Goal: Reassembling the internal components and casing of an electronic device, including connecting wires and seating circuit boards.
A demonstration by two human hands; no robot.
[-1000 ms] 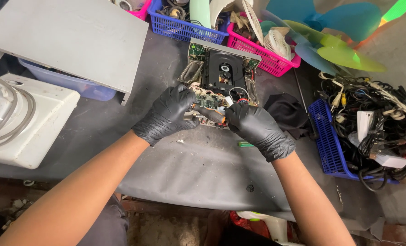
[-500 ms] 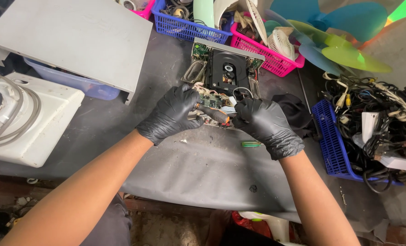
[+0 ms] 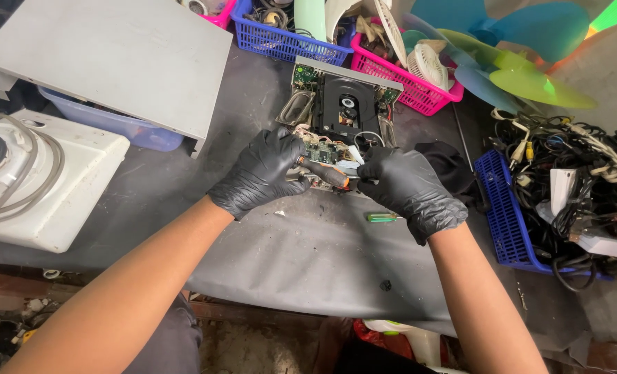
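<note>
Baskets: two blue [image 3: 281, 41] [image 3: 506, 215], two pink [image 3: 419, 93] [image 3: 218, 17]. Gloved hands: two, left [image 3: 263, 173] and right [image 3: 409, 190]. One opened disc-player chassis [image 3: 340, 114], one green-handled screwdriver [image 3: 381, 217], one grey cover panel [image 3: 108, 62].

The left hand [image 3: 263, 170] and the right hand [image 3: 409, 187], both wearing black gloves, are pressing on the near edge of an opened disc player [image 3: 340, 121] that is lying on the grey counter [image 3: 308, 256]. The hands are gripping a tool with a black and orange handle [image 3: 328, 173] between them. A small green screwdriver [image 3: 381, 217] is lying just beside the right hand, and a blue basket [image 3: 506, 215] full of cables is sitting further right.
</note>
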